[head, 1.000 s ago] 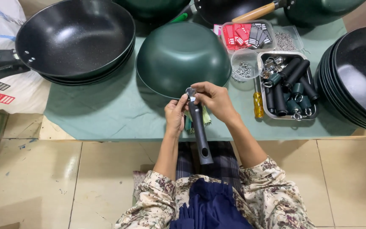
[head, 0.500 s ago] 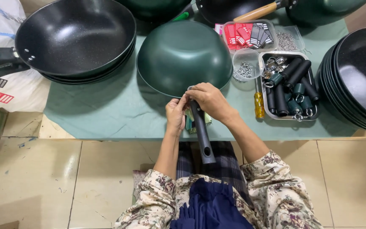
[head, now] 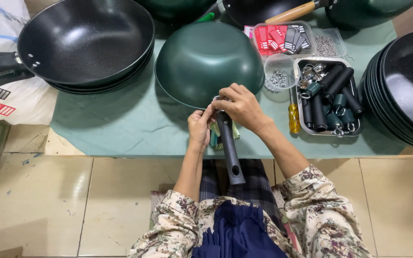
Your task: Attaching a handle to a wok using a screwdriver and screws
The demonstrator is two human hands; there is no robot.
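A dark green pan lies upside down on the green-covered table. Its black handle points toward me over the table's front edge. My right hand covers the joint where the handle meets the pan, fingers curled around it. My left hand pinches the handle from the left side, just below that joint. A small green cloth or packet lies under the handle between my hands.
Stacked black pans with handles sit at the left, a stack of bare black pans at the right. A metal tray of black handles, a yellow screwdriver and small tubs of screws lie right of the pan.
My right hand has slid up over the handle's joint, covering it. The pan and handle have shifted slightly; my left hand keeps its pinch on the handle.
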